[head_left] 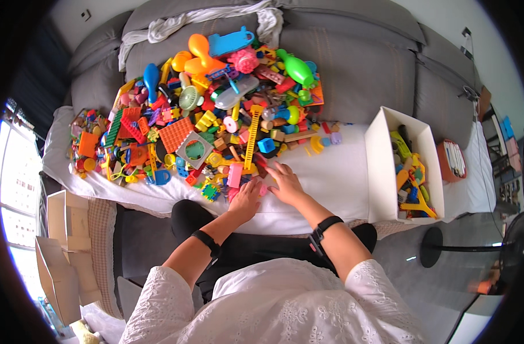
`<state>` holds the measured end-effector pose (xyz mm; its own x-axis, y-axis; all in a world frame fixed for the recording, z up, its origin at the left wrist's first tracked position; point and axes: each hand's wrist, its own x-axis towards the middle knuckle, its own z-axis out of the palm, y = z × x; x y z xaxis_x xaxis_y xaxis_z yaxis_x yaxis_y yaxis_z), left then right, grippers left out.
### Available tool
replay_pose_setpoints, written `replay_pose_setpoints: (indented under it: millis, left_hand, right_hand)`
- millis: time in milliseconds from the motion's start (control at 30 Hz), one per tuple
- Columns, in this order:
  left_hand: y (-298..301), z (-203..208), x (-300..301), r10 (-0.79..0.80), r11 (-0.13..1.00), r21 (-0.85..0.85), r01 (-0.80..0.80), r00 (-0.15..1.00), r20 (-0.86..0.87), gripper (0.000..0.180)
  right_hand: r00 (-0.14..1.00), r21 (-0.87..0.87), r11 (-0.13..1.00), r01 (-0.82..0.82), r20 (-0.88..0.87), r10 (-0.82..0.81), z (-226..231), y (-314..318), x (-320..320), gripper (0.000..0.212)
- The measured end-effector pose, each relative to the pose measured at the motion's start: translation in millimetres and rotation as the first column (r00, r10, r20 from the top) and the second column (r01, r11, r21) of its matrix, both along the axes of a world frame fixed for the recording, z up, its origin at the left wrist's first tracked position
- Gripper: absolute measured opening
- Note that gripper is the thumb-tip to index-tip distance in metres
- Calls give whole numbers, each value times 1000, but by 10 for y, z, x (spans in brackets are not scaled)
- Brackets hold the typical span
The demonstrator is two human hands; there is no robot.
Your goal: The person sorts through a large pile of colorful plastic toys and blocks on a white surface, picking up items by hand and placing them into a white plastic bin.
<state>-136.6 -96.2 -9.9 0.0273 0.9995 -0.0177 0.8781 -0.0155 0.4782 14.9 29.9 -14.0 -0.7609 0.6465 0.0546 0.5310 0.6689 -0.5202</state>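
Observation:
My left hand (246,200) lies low at the near edge of the toy pile, its fingers stretched forward and apart. Just beyond its fingertips stands a pink block (235,175). To its left is a blue-green-yellow puzzle-like piece (210,192). My right hand (286,184) reaches in beside it with spread fingers, close to a red piece (260,164) at the pile's front. A yellow toy ladder (252,137) and a blue block (266,145) lie just beyond. Neither hand visibly grips anything, though small parts under the fingers are hidden.
The big heap of mixed toys, with a green bowling pin (296,67) and orange bowling pin (199,49), covers the grey sofa's (353,69) white cover. At right stand a white box (382,166) holding toys and a red-brown container (452,160). Cardboard boxes (58,269) are at left.

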Motion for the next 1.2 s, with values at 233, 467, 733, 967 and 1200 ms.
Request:
replay_pose_setpoints:
  millis: [233,467,733,967,1200]
  left_hand:
    - [104,6,-24,12,1000,22,-9,988,-155,75]
    - [104,-198,-50,-15,1000,22,19,985,-170,45]
    - [125,-370,-26,-37,989,120,86,930,-365,30]
    - [209,-219,-119,-185,957,247,149,974,129,25]
    - [318,-163,134,-42,970,242,-21,967,251,28]
  right_hand:
    - [941,185,980,76,311,-131,-197,57,-480,40]
    - [984,81,996,-24,178,10,-120,52,-167,47]
    - [972,159,986,59,216,-93,-175,93,-531,50]
    - [997,68,996,-60,57,56,-33,157,143,51]
    - [992,97,989,107,-70,-100,-141,-1,446,36]
